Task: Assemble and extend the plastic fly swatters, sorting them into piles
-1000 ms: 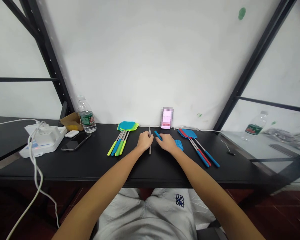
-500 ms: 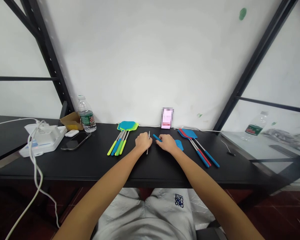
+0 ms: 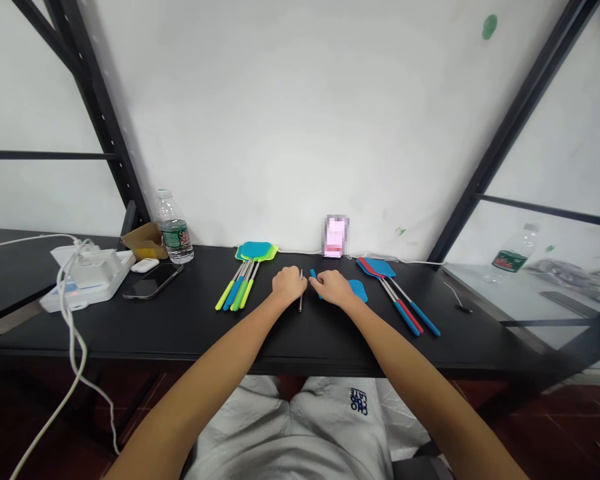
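- Closer together than a moment ago, the left hand [image 3: 289, 285] and right hand [image 3: 333, 288] nearly meet at the middle of the black tabletop [image 3: 180, 330].
- Left fingers lie against a thin metal rod [image 3: 301, 301], whose lower end shows below them; whether they grip it, I cannot tell.
- Right hand covers most of a blue handle [image 3: 313, 274], grip unclear, with a blue swatter head [image 3: 359, 291] just beside it.
- Green-and-yellow fly swatters [image 3: 245, 283] lie left; red-and-blue fly swatters [image 3: 399, 300] lie right.
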Demonstrator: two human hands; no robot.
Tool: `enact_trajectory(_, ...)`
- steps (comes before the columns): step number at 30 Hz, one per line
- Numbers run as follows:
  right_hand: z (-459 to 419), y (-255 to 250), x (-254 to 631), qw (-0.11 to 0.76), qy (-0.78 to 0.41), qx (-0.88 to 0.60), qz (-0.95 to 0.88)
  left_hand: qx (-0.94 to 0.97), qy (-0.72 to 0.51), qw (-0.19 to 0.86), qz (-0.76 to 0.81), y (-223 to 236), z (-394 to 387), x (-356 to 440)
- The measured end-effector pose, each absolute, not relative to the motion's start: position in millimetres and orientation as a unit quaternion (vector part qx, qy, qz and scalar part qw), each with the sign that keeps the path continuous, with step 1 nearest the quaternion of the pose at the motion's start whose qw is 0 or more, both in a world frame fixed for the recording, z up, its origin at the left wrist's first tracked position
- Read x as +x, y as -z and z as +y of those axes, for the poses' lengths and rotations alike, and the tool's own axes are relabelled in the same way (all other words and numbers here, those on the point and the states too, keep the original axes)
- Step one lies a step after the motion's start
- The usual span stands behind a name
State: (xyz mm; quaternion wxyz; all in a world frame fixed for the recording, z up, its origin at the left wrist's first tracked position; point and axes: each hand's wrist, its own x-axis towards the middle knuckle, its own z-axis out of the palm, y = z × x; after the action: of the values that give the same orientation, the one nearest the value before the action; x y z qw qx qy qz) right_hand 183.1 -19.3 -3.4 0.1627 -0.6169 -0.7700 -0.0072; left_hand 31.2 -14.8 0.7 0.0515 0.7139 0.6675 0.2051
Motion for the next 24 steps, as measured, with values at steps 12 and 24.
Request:
enact_trajectory(12, -20.2, 5.7, 178.0, 0.111, 0.018, -0.605, -0.788, 0.718, -0.221, 0.112, 0.65, -5.9, -22.3, 39.2)
enact_trajectory(24, -20.3, 3.0, 179.1, 0.107, 0.0, -0.603, -0.791, 0.725, -0.242, 0.28, 0.581, -3.2, -19.2, 39.8)
